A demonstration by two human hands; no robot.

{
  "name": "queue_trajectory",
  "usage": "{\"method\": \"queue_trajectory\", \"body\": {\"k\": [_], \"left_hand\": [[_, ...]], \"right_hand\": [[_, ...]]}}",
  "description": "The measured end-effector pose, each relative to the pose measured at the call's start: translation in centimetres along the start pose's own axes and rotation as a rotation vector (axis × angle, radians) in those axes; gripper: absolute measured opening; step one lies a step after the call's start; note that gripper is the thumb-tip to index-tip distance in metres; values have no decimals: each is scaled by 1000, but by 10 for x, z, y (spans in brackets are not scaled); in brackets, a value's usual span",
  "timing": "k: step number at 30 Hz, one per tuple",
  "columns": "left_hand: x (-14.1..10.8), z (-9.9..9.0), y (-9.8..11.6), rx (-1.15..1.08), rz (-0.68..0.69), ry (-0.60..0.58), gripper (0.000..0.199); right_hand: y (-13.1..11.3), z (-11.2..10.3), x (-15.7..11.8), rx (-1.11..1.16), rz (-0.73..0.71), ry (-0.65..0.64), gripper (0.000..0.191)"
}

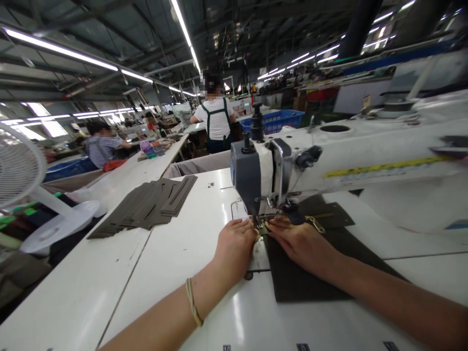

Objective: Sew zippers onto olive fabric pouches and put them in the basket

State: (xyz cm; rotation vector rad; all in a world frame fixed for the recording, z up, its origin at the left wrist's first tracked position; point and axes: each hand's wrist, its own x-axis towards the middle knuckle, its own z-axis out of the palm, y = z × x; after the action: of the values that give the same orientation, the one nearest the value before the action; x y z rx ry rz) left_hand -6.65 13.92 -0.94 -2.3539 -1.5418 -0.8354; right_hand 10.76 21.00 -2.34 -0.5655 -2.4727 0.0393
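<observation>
A white sewing machine point(351, 156) stands over the white worktable, its needle area low at the centre. Just left of the needle, my left hand point(236, 248) rests with its fingers pressed together near the presser foot; what lies under the fingertips is too small to tell. On the right side of the foot, my right hand point(298, 239) lies on a dark olive fabric piece point(307, 282), its fingers together and pressing the piece's edge. A gold zipper pull point(315, 224) shows just behind my right hand. The fingertips of both hands are partly hidden by the machine head.
Dark flat pieces point(146, 204) lie fanned in stacks on the white table point(161, 258) at the left. A white fan point(22, 170) stands at the far left. Beyond the machine are a blue basket point(281, 122) and a person in a white shirt point(218, 122); another person sits at left.
</observation>
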Motion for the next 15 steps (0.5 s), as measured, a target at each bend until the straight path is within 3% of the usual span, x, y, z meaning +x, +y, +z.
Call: {"method": "queue_trajectory", "body": {"k": [4,6,9,12,15], "left_hand": [[0,-5,2,11,-100,-15,14],[-3,-10,9,101,-228,-58,17],[-14,-20,28,201,-343,-201,39],[-27,-29,53,87,-327,-324,53],[-37,-38,76,-140,-421,-304,49]], "right_hand": [[1,2,0,-198,81,-9,27],[1,2,-6,-328,163,-6,46],[-8,0,-28,-405,196,18,66],[-29,-6,-60,-426,183,62,68],[-59,-11,-86,-430,183,94,63]]}}
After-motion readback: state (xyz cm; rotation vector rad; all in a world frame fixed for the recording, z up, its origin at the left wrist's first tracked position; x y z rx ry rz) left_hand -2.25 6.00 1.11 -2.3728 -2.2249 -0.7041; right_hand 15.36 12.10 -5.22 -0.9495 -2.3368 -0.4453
